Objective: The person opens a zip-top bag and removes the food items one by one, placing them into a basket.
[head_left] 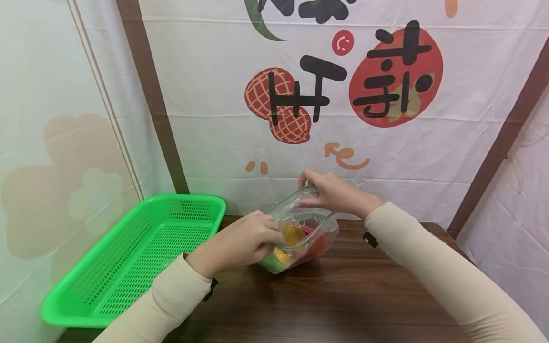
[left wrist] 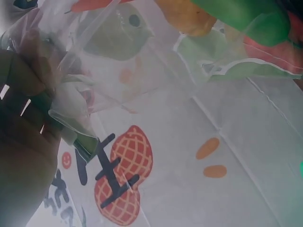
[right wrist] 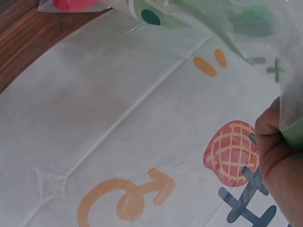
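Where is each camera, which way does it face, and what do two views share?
On the head: facing forward and down at the bag; left hand, right hand, sleeves show.
On the left wrist: facing bag and backdrop; left hand partly visible.
On the right wrist: facing mostly backdrop; right hand partly visible.
Both wrist views share the peanut print.

A dark brown, wood-grained table with a rounded far right corner (head_left: 343, 295) is stretching across the lower part of the head view, its streaks showing plainly. At its left side, a bright green, rectangular plastic basket with slotted walls and floor (head_left: 158, 247) is sitting. Near the middle, a clear, soft plastic bag (head_left: 296, 252) is hanging low or resting; contact is staying unclear.
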`<state>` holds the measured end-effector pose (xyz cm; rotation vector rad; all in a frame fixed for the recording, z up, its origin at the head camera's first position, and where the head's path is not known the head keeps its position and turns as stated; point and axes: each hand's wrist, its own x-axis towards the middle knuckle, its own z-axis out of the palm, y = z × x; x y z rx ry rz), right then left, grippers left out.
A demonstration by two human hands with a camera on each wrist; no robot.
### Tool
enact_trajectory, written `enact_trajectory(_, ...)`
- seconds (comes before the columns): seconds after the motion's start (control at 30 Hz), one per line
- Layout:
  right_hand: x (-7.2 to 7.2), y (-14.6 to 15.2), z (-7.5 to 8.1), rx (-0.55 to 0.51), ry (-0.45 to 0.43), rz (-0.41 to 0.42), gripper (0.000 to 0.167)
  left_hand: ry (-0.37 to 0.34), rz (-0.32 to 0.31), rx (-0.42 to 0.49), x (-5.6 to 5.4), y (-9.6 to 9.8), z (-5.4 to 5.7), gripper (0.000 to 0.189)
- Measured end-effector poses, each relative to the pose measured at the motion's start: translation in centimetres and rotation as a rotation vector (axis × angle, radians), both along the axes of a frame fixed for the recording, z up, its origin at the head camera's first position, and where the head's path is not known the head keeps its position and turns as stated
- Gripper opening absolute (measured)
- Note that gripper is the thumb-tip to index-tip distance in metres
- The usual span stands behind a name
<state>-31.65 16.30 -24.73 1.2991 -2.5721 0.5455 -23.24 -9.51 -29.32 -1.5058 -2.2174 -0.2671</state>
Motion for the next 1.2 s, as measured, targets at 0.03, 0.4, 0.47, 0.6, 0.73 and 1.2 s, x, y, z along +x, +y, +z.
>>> enact_trajectory(0.03, -0.1, 0.0, 0.0, 0.004, 0.007, 0.001, 0.034, -0.003, -0.007, 0.002, 0.0, 0.0, 0.0, 0.025)
enact_trajectory(0.4, -0.5, -0.7, -0.3, 0.052, -0.002, -0.04, 0.014, 0.002, -0.014, -0.022, 0.2, 0.3, 0.0, 0.028)
enact_trajectory(0.47, -0.5, -0.9, -0.4, 0.077, -0.046, -0.067, 0.017, -0.002, 0.013, -0.023, 0.1, 0.2, 0.0, 0.028)
enact_trajectory(0.6, -0.7, -1.1, -0.5, 0.089, -0.117, -0.105, 0.021, -0.034, 0.049, -0.013, -0.3, -0.1, 0.1, 0.029)
enact_trajectory(0.73, -0.9, -1.3, -0.7, 0.089, -0.167, -0.099, 0.027, -0.101, 0.08, 0.001, -0.6, -0.2, 0.3, 0.03)
enact_trajectory(1.2, -1.4, -1.5, -1.4, 0.059, -0.258, -0.065, 0.033, -0.304, 0.157, -0.113, -1.5, 2.7, 1.5, 0.03)
